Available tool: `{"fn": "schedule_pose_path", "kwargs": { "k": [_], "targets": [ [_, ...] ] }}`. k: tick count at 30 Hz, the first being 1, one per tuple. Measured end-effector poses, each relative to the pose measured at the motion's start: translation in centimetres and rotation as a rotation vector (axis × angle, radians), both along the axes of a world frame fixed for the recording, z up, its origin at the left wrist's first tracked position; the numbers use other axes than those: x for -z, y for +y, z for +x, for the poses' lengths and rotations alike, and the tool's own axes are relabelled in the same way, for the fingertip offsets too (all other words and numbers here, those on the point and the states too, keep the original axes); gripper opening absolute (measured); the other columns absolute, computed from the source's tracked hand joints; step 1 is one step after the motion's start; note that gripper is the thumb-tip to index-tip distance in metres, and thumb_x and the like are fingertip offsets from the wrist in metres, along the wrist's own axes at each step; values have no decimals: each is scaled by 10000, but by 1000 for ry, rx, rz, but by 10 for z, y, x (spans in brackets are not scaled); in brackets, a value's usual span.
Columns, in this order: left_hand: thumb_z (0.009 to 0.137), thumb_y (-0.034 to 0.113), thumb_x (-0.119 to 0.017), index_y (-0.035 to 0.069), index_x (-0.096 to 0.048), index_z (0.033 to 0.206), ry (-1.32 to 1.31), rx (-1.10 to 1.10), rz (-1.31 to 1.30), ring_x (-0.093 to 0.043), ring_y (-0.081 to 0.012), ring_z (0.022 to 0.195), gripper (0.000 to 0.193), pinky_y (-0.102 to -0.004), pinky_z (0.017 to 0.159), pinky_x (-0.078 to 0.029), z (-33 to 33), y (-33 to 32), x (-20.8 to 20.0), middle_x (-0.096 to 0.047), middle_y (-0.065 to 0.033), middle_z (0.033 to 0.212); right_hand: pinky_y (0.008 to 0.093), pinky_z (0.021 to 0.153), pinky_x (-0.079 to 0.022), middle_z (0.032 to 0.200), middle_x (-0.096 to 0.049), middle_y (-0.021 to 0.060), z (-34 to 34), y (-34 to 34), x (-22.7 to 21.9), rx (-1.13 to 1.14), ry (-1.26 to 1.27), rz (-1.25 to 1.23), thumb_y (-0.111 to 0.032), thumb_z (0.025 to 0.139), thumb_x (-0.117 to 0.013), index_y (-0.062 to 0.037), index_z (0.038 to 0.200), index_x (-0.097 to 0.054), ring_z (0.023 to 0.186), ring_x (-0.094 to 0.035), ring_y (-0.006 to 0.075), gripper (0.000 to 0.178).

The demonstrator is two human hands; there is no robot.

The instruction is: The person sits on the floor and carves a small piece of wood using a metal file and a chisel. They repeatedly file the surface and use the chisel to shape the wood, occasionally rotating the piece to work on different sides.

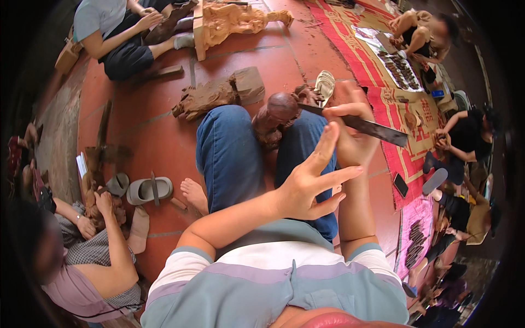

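Observation:
My right hand [358,128] is closed on a flat, dark metal blade [377,131], file-like, wide at its right end and thin at its left. The thin end reaches over the top of a dark wooden carving [281,106] with a round, smooth head; I cannot tell whether they touch. The carving stands between my knees. My left hand [311,183] is raised nearer to me, in front of my right forearm, fingers spread and nothing in them.
Beyond my knees lies a rough carved wood piece [213,95], with a larger wooden figure [235,22] farther off. Sandals [150,190] lie left. People sit at both sides. On the right are a red patterned mat [383,104], a phone [401,185] and several tools on pink cloth [407,240].

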State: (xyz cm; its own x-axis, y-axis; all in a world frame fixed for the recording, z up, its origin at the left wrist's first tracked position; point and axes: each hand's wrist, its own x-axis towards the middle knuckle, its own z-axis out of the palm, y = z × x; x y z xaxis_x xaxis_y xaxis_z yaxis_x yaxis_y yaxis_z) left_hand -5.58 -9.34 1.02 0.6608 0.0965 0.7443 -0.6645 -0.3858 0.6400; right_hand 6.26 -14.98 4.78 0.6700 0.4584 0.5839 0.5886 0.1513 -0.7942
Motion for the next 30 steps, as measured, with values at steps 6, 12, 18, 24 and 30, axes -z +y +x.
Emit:
{"fn": "schedule_pose_path", "kwargs": {
  "k": [6,12,18,24,30],
  "targets": [
    [710,66,-671,71,-609,1241,-84,-120,-163,-25,-463,1426,535,-469,1135,-153,-8,-17,6,-27,-356,1511,527,1127,-197,778,-684,10,-14,6,-3,-66,-180,-159,44,771,-694,-69,809,-664,1212,-539,311,123],
    [716,76,-687,82,-613,1238,-36,-15,23,17,-489,1414,528,-481,1132,-146,-11,3,4,3,-376,1501,524,1132,-190,810,-694,3,-15,2,-4,16,-75,6,31,759,-711,-71,822,-681,1217,-538,318,123],
    [726,82,-680,77,-625,1222,-44,-9,-2,12,-485,1416,499,-486,1129,-151,-7,2,0,0,-368,1505,520,1127,-209,806,-683,-11,-16,3,-9,86,-57,52,-4,741,-748,-90,818,-684,1227,-532,325,132],
    [750,60,-650,89,-630,1226,-7,-103,-223,27,-484,1416,477,-476,1131,-148,-13,-16,6,18,-369,1504,508,1104,-249,824,-690,19,-20,15,-6,7,-201,-175,0,745,-740,-60,843,-677,1221,-536,316,132],
    [762,41,-643,78,-598,1244,-30,78,-46,-186,-422,1416,485,-471,1125,-226,-8,10,-7,-192,-308,1506,460,1070,-331,1037,-645,133,-17,-16,-20,75,108,171,50,785,-709,-52,858,-615,1232,-518,308,157]
  ]
}}
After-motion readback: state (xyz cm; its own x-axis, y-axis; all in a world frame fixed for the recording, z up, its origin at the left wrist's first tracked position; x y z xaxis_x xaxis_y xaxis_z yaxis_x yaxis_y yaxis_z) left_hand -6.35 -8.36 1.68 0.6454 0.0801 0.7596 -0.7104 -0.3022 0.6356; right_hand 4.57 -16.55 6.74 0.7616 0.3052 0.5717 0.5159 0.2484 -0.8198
